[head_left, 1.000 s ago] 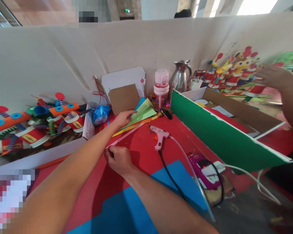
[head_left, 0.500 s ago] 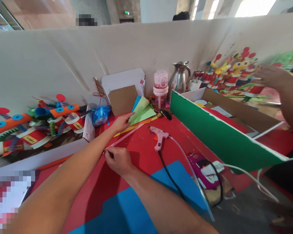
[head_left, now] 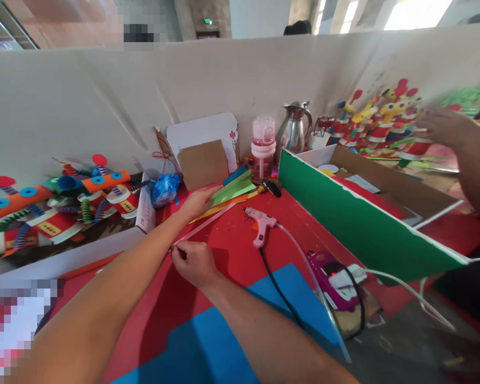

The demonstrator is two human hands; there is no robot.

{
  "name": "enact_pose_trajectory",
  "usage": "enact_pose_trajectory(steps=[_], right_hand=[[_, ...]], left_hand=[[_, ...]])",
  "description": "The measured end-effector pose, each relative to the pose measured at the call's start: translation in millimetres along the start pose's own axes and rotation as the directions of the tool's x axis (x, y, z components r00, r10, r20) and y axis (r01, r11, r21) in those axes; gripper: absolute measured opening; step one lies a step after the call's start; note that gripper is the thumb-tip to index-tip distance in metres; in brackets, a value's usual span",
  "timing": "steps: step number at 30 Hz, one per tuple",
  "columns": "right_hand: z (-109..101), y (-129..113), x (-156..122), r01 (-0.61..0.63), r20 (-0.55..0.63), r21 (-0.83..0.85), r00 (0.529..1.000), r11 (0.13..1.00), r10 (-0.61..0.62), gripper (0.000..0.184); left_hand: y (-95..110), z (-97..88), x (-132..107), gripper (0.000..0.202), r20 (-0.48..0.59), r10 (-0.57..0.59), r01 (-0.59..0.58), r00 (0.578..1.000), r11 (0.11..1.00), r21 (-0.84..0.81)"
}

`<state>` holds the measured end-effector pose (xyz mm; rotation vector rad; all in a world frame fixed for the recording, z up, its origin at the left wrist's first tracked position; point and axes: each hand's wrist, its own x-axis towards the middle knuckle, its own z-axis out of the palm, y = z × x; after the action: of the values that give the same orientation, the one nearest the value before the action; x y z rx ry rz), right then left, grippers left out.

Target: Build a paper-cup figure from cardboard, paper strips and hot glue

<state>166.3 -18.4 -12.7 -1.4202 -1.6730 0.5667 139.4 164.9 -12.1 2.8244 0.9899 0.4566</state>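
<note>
My left hand (head_left: 198,201) reaches far across the red sheet (head_left: 232,250) and grips the near edge of the light green paper (head_left: 234,189) in a stack of coloured sheets. My right hand (head_left: 194,262) is closed in a pinch on the near end of a thin pink strip (head_left: 204,224) that runs diagonally up towards the paper stack. A pink glue gun (head_left: 261,225) lies on the red sheet just right of the strip, its black cord trailing towards me.
Colourful paper-cup toys (head_left: 64,200) fill a box at left. A blue sheet (head_left: 232,330) lies in front. A large green-sided cardboard box (head_left: 364,224) stands at right, with a purple device (head_left: 334,280) before it. A pink bottle (head_left: 263,144), steel jug (head_left: 296,128) and cardboard (head_left: 203,162) stand behind. Another person's hand (head_left: 448,128) hovers at far right.
The green sheets under my left hand rose half a second ago and now lie flatter again. My right hand has stayed pinched on the strip.
</note>
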Motion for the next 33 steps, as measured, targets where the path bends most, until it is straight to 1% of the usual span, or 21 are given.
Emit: enact_pose_trajectory(steps=[3, 6, 8, 10, 12, 14, 15, 17, 19, 20, 21, 22, 23, 24, 25, 26, 27, 30, 33], right_hand=[[-1, 1, 0, 0.007, -0.004, 0.011, 1.0, 1.0, -0.007, 0.033], [0, 1, 0, 0.021, -0.003, -0.004, 1.0, 1.0, -0.021, 0.034], [0, 0, -1, 0.03, -0.005, -0.018, 1.0, 0.999, -0.031, 0.035], [-2, -1, -1, 0.046, -0.013, -0.035, 0.999, 0.998, -0.047, 0.036], [-10, 0, 3, 0.052, -0.04, -0.056, 0.998, 0.997, -0.054, 0.037], [-27, 4, 13, 0.016, -0.116, -0.082, 0.993, 0.997, -0.026, 0.038], [-40, 9, 22, -0.028, -0.187, -0.097, 0.982, 0.995, 0.009, 0.039], [-69, 19, 45, -0.113, -0.349, -0.147, 0.936, 0.983, 0.055, 0.037], [-99, 32, 73, -0.156, -0.398, -0.189, 0.915, 0.97, 0.069, 0.029], [-111, 39, 86, -0.169, -0.38, -0.208, 0.921, 0.963, 0.079, 0.022], [-119, 45, 98, -0.164, -0.348, -0.229, 0.934, 0.96, 0.077, 0.019], [-125, 50, 108, -0.126, -0.275, -0.269, 0.96, 0.955, 0.049, 0.019], [-127, 55, 115, -0.068, -0.159, -0.333, 0.987, 0.94, 0.015, 0.019], [-126, 59, 121, 0.005, -0.033, -0.399, 0.999, 0.917, -0.02, 0.02], [-124, 63, 125, 0.073, 0.074, -0.447, 0.996, 0.892, -0.044, 0.02], [-119, 66, 127, 0.123, 0.147, -0.475, 0.987, 0.872, -0.059, 0.02], [-115, 69, 130, 0.158, 0.196, -0.492, 0.978, 0.856, -0.069, 0.02], [-105, 76, 136, 0.206, 0.262, -0.513, 0.962, 0.833, -0.076, 0.018], [-106, 80, 144, 0.25, 0.334, -0.517, 0.939, 0.819, -0.076, 0.015]], left_hand=[[5, -5.8, -3, 0.055, 0.06, -0.004, -0.002, 0.998, 0.995, 0.099], [11, -10.9, -7, 0.042, 0.1, -0.006, -0.013, 0.995, 0.981, 0.195], [15, -13.5, -10, 0.034, 0.109, -0.039, 0.007, 0.993, 0.96, 0.28], [20, -15.6, -14, 0.03, 0.101, -0.073, 0.03, 0.992, 0.925, 0.378], [25, -17.1, -19, 0.028, 0.097, -0.064, 0.014, 0.993, 0.896, 0.444], [30, -17.8, -24, 0.026, 0.115, -0.04, -0.016, 0.993, 0.894, 0.447], [33, -18.0, -26, 0.025, 0.12, -0.039, -0.017, 0.992, 0.902, 0.432], [35, -18.1, -30, 0.025, 0.103, -0.067, 0.021, 0.992, 0.917, 0.398], [35, -18.5, -33, 0.026, 0.063, -0.112, 0.08, 0.992, 0.923, 0.376], [35, -19.0, -34, 0.026, 0.045, -0.136, 0.11, 0.99, 0.923, 0.368], [34, -19.5, -34, 0.025, 0.031, -0.159, 0.138, 0.987, 0.924, 0.357], [32, -20.2, -34, 0.025, 0.02, -0.181, 0.163, 0.983, 0.924, 0.346], [31, -21.0, -34, 0.025, 0.01, -0.199, 0.185, 0.98, 0.924, 0.335], [30, -21.9, -34, 0.025, 0.0, -0.216, 0.205, 0.976, 0.924, 0.323], [29, -22.8, -34, 0.026, -0.01, -0.229, 0.221, 0.973, 0.924, 0.312], [28, -23.8, -34, 0.027, -0.019, -0.239, 0.234, 0.971, 0.924, 0.301], [28, -24.9, -34, 0.027, -0.027, -0.246, 0.244, 0.969, 0.925, 0.292], [28, -28.1, -34, 0.028, -0.046, -0.265, 0.268, 0.963, 0.925, 0.271], [28, -30.8, -33, 0.026, -0.053, -0.278, 0.282, 0.959, 0.925, 0.257]])
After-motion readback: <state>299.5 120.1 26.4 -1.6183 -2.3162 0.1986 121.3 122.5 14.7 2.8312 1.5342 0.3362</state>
